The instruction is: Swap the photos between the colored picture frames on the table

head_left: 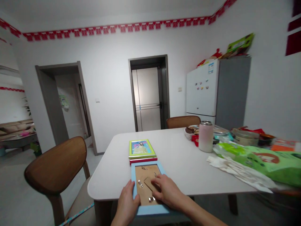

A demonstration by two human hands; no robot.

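Note:
A light-blue picture frame (152,211) lies face down at the near table edge, its brown backing board (142,196) showing. Small metal clips (140,183) sit around the board, and a cut flap outline marks its middle. My left hand (128,199) grips the frame's left border, thumb on top. Over the right half of the board, my right hand (168,191) has its fingers curled, with the thumb beside the lowest clip (151,199); what its fingertips hold, if anything, is hidden. Just beyond lies a green picture frame (142,155) with a figure in a pale dress, stacked on a red frame (143,161).
The white table (178,175) carries a pink-and-white bottle (205,138), a green package (265,160), white tissue or cloth (237,169) and cluttered food containers (244,136) at right. Wooden chairs stand at left (58,166) and behind the table (183,121).

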